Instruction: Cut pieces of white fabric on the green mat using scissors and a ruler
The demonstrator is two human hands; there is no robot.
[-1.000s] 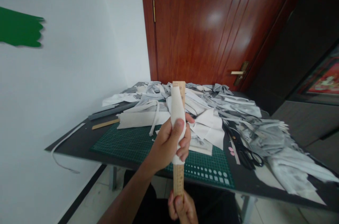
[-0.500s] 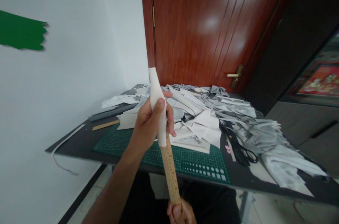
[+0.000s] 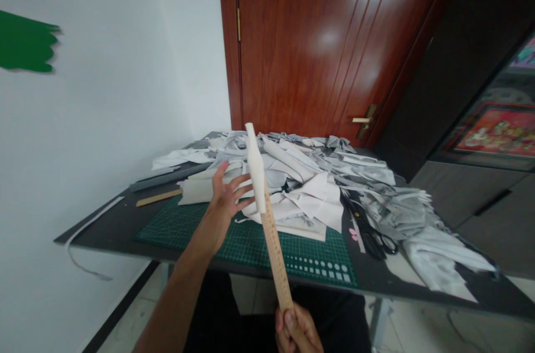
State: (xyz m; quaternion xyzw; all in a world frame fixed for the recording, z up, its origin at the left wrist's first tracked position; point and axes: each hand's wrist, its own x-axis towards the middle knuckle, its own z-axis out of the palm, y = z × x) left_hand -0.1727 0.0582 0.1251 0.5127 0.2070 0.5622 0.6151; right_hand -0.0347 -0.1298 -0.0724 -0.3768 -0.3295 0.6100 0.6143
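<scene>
My right hand (image 3: 297, 331) grips the bottom end of a wooden ruler (image 3: 276, 255), which stands tilted up and to the left over the table's front edge. A white fabric tube (image 3: 256, 167) covers the ruler's upper end. My left hand (image 3: 224, 201) hovers just left of the tube with its fingers spread, not touching it. Behind both lies a heap of white and grey fabric pieces (image 3: 317, 180).
A green cutting mat (image 3: 196, 228) lies on the dark table (image 3: 104, 225). Black scissors (image 3: 374, 239) rest right of the mat. A second wooden ruler (image 3: 159, 197) and a grey strip lie at the left. A red-brown door (image 3: 317, 41) stands behind, a white wall at the left.
My left hand has let go of the fabric tube and opened beside it. The ruler has dropped a little and tilted more to the left.
</scene>
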